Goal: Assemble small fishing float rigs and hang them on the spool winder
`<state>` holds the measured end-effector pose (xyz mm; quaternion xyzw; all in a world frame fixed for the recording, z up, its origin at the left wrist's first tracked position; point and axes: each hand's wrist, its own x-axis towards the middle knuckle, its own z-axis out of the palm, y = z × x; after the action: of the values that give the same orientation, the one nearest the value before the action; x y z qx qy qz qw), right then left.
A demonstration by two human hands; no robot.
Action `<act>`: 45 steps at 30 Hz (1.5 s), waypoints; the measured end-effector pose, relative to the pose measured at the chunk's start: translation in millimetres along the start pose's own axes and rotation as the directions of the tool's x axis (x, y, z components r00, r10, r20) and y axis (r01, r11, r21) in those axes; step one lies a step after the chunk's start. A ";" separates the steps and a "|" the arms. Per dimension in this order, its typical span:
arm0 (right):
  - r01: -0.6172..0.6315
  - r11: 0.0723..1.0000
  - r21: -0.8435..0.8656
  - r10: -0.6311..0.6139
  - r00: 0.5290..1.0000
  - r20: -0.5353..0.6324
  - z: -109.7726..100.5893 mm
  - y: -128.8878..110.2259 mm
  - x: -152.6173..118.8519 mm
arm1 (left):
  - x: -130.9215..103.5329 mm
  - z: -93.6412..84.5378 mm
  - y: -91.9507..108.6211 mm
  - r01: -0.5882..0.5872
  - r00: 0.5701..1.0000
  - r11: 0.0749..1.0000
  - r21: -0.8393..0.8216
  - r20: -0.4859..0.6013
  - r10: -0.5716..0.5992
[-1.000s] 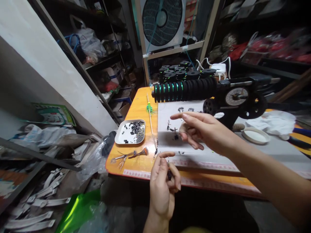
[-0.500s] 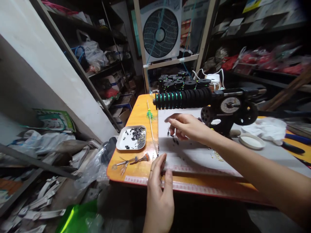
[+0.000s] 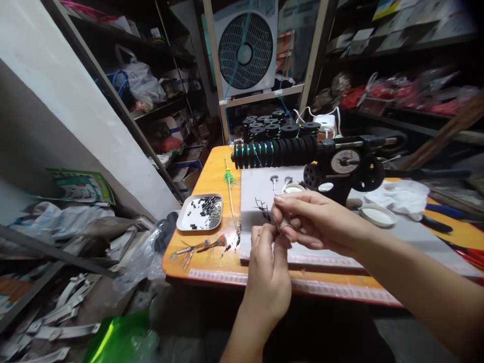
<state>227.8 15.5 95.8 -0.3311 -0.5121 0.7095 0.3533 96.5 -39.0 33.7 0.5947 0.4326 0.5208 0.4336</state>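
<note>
My left hand (image 3: pixel 267 259) and my right hand (image 3: pixel 308 217) meet above the front of a light grey board (image 3: pixel 251 184). Fingers of both are pinched together around something too small and too hidden to name. Just behind the left fingertips lie small black pieces with thin prongs (image 3: pixel 261 205) on the board. Two thin white stems with dark round heads (image 3: pixel 274 179) stand behind my right hand, near a small round white dish (image 3: pixel 293 188). Left of my hands, a white tray (image 3: pixel 182 222) holds many small black tubes and metal bits.
A black winding machine (image 3: pixel 342 164) carries a row of black spools (image 3: pixel 280 153). More spools (image 3: pixel 270 126) stack behind it. A pale stick with a green tuft (image 3: pixel 229 176) and orange-tipped bundles (image 3: pixel 217 242) lie on the table's left. White cloth (image 3: pixel 403 196) and a round lid (image 3: pixel 378 215) sit right.
My right hand has come down and toward me to meet my left hand, which moved right and slightly up. Both hands' fingers have closed. The view has shifted slightly.
</note>
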 end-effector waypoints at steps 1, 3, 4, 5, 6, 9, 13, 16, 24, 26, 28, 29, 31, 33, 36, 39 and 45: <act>-0.019 1.000 0.024 0.019 1.000 0.006 -0.9 2.8 -0.1 | -1.1 2.1 0.1 0.037 0.999 0.996 -0.081 0.014 -0.036; -0.061 0.996 0.069 0.060 0.998 0.026 -3.3 9.7 0.8 | -5.9 3.8 -1.7 0.131 0.990 0.944 -0.304 0.089 -0.109; -0.079 0.993 0.085 0.076 0.996 0.036 -4.6 13.2 1.6 | -9.1 3.5 -3.4 0.184 0.980 0.885 -0.428 0.144 -0.134; -0.094 0.991 0.094 0.090 0.995 0.048 -5.8 16.6 2.6 | -12.4 2.7 -5.4 0.237 0.968 0.809 -0.537 0.201 -0.150; -0.105 0.990 0.096 0.099 0.993 0.058 -6.7 19.5 3.5 | -15.9 1.6 -7.8 0.285 0.955 0.734 -0.616 0.248 -0.162; -0.102 0.991 0.087 0.097 0.994 0.059 -8.5 24.8 6.0 | -25.6 -2.0 -16.2 0.388 0.920 0.591 -0.707 0.336 -0.201; -0.088 0.993 0.078 0.084 0.995 0.052 -10.3 26.1 6.5 | -35.4 -3.0 -25.7 0.459 0.888 0.512 -0.726 0.393 -0.240; -0.082 0.994 0.073 0.078 0.995 0.058 -11.7 26.4 5.5 | -39.6 -1.5 -28.8 0.464 0.886 0.469 -0.752 0.406 -0.225; -0.078 0.993 0.089 0.074 0.996 0.048 -12.8 25.9 3.8 | -47.0 -3.3 -29.0 0.482 0.875 0.384 -0.787 0.449 -0.180; -0.076 0.993 0.093 0.071 0.996 0.055 -12.7 25.2 3.4 | -48.0 -3.7 -29.9 0.488 0.872 0.369 -0.791 0.459 -0.170; -0.075 0.992 0.097 0.070 0.996 0.059 -12.8 24.8 3.4 | -49.1 -3.3 -31.4 0.491 0.870 0.363 -0.792 0.465 -0.162; -0.076 0.992 0.099 0.070 0.996 0.059 -13.0 24.9 3.6 | -49.6 -3.0 -32.0 0.493 0.869 0.366 -0.790 0.465 -0.167; -0.078 0.992 0.101 0.072 0.996 0.059 -13.5 25.6 4.5 | -50.5 -2.7 -32.6 0.493 0.870 0.374 -0.786 0.461 -0.176; -0.074 0.993 0.097 0.068 0.996 0.064 -14.3 26.1 5.7 | -49.4 -4.1 -31.1 0.474 0.879 0.406 -0.781 0.445 -0.170; -0.035 0.999 0.026 0.032 0.996 0.079 -15.5 23.3 6.1 | -40.2 -9.8 -24.6 0.363 0.923 0.648 -0.669 0.355 -0.150; 0.020 0.991 -0.132 -0.011 0.998 0.067 -16.1 14.8 4.5 | -22.4 -15.6 -16.7 0.201 0.973 0.872 -0.446 0.198 -0.122; 0.030 0.972 -0.233 -0.019 0.999 0.050 -14.8 0.2 3.5 | 8.5 -16.3 -4.5 0.237 0.970 0.876 -0.421 0.153 -0.188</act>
<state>238.2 25.8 91.5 -0.3472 -0.6043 0.6475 0.3082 80.8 -28.6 32.8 0.4586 0.3437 0.5206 0.6329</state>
